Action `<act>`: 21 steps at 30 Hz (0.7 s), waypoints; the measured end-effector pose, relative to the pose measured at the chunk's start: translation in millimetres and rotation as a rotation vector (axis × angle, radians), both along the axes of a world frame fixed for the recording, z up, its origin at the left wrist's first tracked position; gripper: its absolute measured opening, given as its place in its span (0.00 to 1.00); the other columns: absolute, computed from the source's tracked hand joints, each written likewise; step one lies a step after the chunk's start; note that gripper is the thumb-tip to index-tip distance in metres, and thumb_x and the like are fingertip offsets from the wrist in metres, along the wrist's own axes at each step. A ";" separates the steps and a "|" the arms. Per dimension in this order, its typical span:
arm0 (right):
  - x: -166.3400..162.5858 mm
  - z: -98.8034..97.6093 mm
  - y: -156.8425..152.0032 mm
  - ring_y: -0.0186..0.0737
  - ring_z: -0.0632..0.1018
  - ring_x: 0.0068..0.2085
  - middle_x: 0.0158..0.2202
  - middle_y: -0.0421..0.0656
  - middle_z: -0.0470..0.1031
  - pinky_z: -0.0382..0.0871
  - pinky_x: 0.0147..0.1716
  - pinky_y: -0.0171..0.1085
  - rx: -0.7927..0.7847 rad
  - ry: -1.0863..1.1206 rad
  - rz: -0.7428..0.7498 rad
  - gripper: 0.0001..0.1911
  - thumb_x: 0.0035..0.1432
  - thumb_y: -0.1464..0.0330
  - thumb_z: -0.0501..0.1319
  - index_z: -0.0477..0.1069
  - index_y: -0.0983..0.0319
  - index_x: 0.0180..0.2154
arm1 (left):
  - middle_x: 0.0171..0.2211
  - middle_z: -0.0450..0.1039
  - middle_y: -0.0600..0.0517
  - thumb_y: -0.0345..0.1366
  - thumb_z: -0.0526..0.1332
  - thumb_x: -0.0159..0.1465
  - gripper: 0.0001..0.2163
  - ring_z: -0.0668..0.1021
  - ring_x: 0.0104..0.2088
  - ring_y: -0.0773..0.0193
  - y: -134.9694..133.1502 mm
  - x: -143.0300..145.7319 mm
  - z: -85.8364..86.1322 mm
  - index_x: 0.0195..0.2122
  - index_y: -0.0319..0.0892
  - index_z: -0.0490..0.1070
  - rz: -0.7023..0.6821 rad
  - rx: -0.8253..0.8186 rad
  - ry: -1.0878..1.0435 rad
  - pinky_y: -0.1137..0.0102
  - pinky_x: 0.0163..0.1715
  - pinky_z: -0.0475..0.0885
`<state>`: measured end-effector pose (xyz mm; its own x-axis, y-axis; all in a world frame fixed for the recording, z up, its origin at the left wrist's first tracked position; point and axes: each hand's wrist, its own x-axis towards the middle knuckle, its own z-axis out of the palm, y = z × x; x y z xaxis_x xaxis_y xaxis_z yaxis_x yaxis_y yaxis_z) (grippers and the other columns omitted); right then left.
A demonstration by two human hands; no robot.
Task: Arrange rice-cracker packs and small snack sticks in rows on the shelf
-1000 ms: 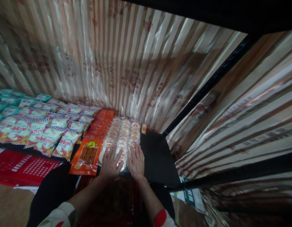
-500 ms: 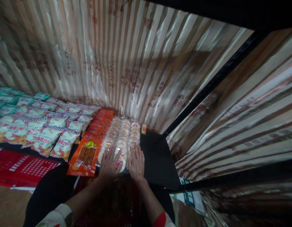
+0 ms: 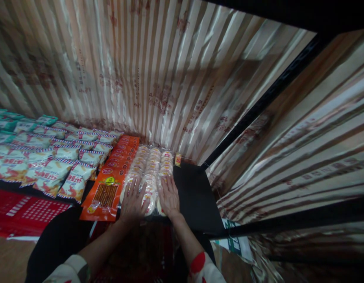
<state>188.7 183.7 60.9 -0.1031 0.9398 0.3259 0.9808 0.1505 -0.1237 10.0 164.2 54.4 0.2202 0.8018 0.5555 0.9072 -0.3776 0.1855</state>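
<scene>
Three rows of round, pale snacks in clear wrappers lie on a black shelf. On the near end of the left rows rests my left hand, palm down with its fingers spread. My right hand lies flat on the near end of the right row, fingers stretched forward. Neither hand is closed around anything. Immediately left of the rows is a stack of orange snack packets, with brown sticks showing through a window in the top one.
White snack bags with striped edges cover the shelf to the left, with green bags beyond. A small yellow packet sits by the striped sheeting at the back. Black posts frame the right side. A red crate stands below left.
Both hands stay flat on the wrapped snacks, with slight shifts only. The shelf items appear a little further left in the view.
</scene>
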 end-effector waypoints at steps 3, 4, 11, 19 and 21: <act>0.5 -1.4 1.2 0.48 0.51 0.66 0.64 0.50 0.56 0.54 0.61 0.45 0.029 0.005 0.029 0.25 0.66 0.63 0.45 0.59 0.64 0.61 | 0.62 0.58 0.41 0.41 0.55 0.60 0.24 0.56 0.64 0.48 0.1 1.7 0.4 0.57 0.39 0.65 0.003 -0.008 -0.009 0.52 0.61 0.52; 0.6 -1.6 1.5 0.47 0.51 0.66 0.64 0.49 0.56 0.54 0.61 0.45 0.040 0.007 0.031 0.25 0.66 0.64 0.45 0.59 0.64 0.61 | 0.62 0.58 0.41 0.41 0.55 0.60 0.24 0.57 0.64 0.47 0.1 2.1 0.2 0.57 0.39 0.65 0.005 -0.009 -0.008 0.52 0.61 0.52; 0.0 -1.7 2.3 0.48 0.55 0.65 0.64 0.49 0.57 0.53 0.60 0.46 0.054 0.010 0.009 0.24 0.65 0.64 0.47 0.61 0.61 0.60 | 0.62 0.57 0.38 0.40 0.54 0.61 0.24 0.59 0.63 0.47 2.1 1.7 -5.2 0.58 0.38 0.64 -0.001 0.003 0.049 0.51 0.61 0.53; 3.0 5.5 0.7 0.48 0.51 0.66 0.66 0.47 0.53 0.51 0.61 0.50 -0.021 0.012 0.002 0.24 0.66 0.63 0.45 0.58 0.59 0.61 | 0.63 0.54 0.38 0.40 0.54 0.61 0.26 0.56 0.64 0.46 1.7 -0.4 -11.9 0.60 0.36 0.60 0.019 0.035 0.079 0.52 0.61 0.52; 4.0 8.7 2.2 0.48 0.49 0.67 0.66 0.47 0.50 0.50 0.61 0.50 -0.019 0.013 -0.012 0.24 0.66 0.63 0.45 0.57 0.59 0.62 | 0.64 0.53 0.39 0.40 0.54 0.61 0.26 0.55 0.64 0.46 3.5 -0.2 -9.1 0.60 0.37 0.61 0.033 0.039 0.060 0.51 0.61 0.52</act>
